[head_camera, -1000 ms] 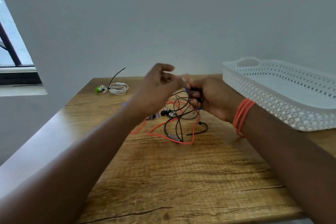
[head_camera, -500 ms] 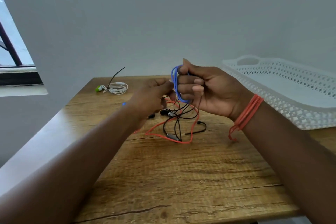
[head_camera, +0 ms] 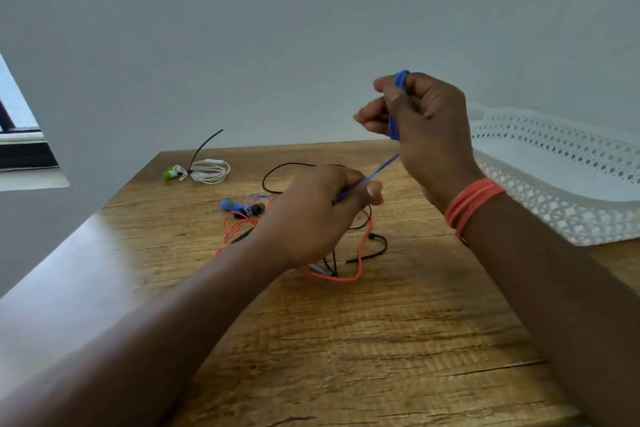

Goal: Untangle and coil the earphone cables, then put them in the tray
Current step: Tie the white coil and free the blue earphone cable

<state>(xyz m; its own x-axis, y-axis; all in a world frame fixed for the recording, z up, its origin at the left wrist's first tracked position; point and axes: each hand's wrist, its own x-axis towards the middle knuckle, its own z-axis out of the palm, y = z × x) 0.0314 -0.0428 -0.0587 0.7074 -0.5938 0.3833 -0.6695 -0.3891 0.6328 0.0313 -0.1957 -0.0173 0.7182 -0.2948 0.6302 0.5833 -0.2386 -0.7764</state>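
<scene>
The right hand (head_camera: 420,121) is raised above the tabletop (head_camera: 346,340), its fingers curled round a bundle of loops of the blue earphone cable (head_camera: 394,121) — the loops run over the top of the fist and down its inner side, which looks like a coil being wound on the fingers. From the bottom of that bundle a single blue strand slants down and to the left into the left hand (head_camera: 311,215), which pinches it between thumb and fingers just above the tabletop. Held that way the strand is taut, probably so each new turn lies neatly and the remaining length slides free of the tangle.

Below and beyond the left hand lies the rest of the muddle: a red earphone cable (head_camera: 360,253) and a black earphone cable (head_camera: 277,173) looped over each other, with blue earbuds (head_camera: 235,206) resting just left of the left hand, their end of the cable not yet wound in. Further off to the left sits a white earphone set (head_camera: 204,172), already coiled and tied.

The white lattice tray (head_camera: 554,215) stands to the right of the right hand, behind its wrist; no cable shows in the visible part. Several orange bands (head_camera: 472,201) circle the right wrist — whether they are cable or bracelet I cannot tell.
</scene>
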